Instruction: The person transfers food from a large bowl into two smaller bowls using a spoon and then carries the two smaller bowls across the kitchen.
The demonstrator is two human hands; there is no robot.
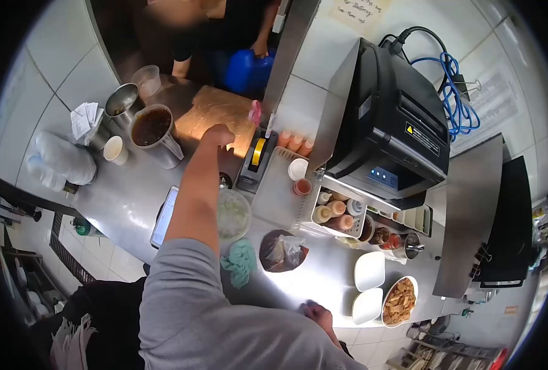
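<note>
My left hand [217,135] is stretched far out over the counter, knuckles up and fingers curled under. From this angle I cannot tell whether it grips anything or is only half closed. It sits over the near edge of the brown wooden cutting board [215,111], which lies flat at the back of the stainless steel counter [123,197]. Just beside the hand, toward the wall, stands the black tape dispenser with a yellow roll [257,154]. My right hand [317,314] is low at the front edge of the counter. Only part of it shows, so I cannot read its grip either.

Out on the other side of the left hand stands a steel jug of dark liquid [152,128], with a small white paper cup [115,150] next to it and an empty clear plastic cup [146,79] further back. Alongside my forearm lie a clear lidded tub of pale food [234,213] and a flat phone-like screen [164,216]. Nearer to me are a teal cloth [240,259] and a dark tub lined with a plastic bag [281,251].

Beyond the dispenser are a white tray of sauce bottles [339,213] and a black receipt printer [391,129] with a blue cable [456,92]. Near my right hand are two white square dishes [369,271] and a bowl of fried pieces [400,302]. Behind the board, another person's hand [260,49] rests on a blue plastic canister [243,71].
</note>
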